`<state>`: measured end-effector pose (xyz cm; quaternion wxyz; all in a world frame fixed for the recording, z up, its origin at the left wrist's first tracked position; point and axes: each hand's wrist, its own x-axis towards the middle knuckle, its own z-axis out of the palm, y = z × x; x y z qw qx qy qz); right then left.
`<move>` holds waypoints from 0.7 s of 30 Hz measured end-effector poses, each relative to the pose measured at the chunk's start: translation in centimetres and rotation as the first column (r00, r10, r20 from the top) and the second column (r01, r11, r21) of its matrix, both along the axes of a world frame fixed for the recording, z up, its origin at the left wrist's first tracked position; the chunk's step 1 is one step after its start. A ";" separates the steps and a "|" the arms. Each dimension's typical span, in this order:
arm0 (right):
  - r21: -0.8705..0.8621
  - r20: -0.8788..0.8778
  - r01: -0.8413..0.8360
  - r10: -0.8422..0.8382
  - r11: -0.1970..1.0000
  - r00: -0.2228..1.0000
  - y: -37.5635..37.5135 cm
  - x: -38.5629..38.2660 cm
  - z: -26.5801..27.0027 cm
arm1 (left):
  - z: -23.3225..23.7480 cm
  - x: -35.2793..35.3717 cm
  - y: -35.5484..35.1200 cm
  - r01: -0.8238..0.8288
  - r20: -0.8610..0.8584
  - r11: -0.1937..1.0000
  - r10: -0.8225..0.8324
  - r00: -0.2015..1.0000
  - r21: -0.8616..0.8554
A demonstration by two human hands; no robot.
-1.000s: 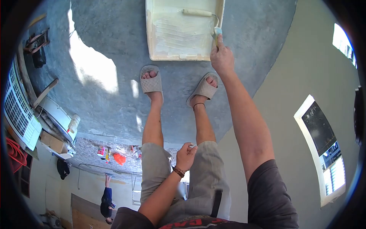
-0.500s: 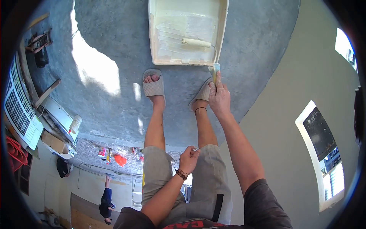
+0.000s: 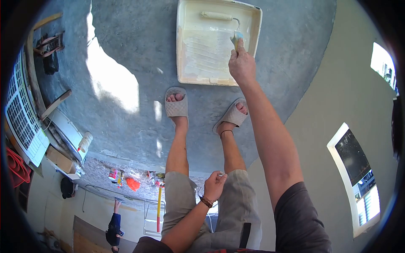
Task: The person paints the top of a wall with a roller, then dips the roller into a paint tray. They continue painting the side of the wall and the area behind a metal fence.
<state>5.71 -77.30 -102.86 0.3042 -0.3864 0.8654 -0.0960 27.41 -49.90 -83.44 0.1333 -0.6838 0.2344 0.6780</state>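
Observation:
My right hand (image 3: 242, 65) is wrapped round the handle of a paint roller (image 3: 216, 16), with the thumb and index finger stretched along it. The roller's cream-coated sleeve lies over the far part of a paint tray (image 3: 180, 55), which has wet pale paint on its ribbed slope. Over my left knee and thigh area, my left hand (image 3: 214, 187) is closed, fingers curled, with a beaded bracelet at the wrist. Something small and pale shows at its fingertips; I cannot tell what it is.
My slippered feet (image 3: 176, 105) stand just behind the tray on the grey floor (image 3: 139, 38). A smooth wall with a window (image 3: 354, 156) rises at right. A white grille (image 3: 23, 118), boards and a cardboard box (image 3: 60, 159) line the left. Another person (image 3: 114, 230) stands in the background.
My right hand has pushed forward, carrying the roller from the near slope to the far part of the tray. My left hand stays closed near my knees; the view has shifted slightly.

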 end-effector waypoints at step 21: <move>0.067 0.041 -0.039 0.036 0.997 0.998 12.7 4.1 3.3 | -0.1 1.0 0.2 -0.066 -0.042 0.998 0.066 0.997 -0.004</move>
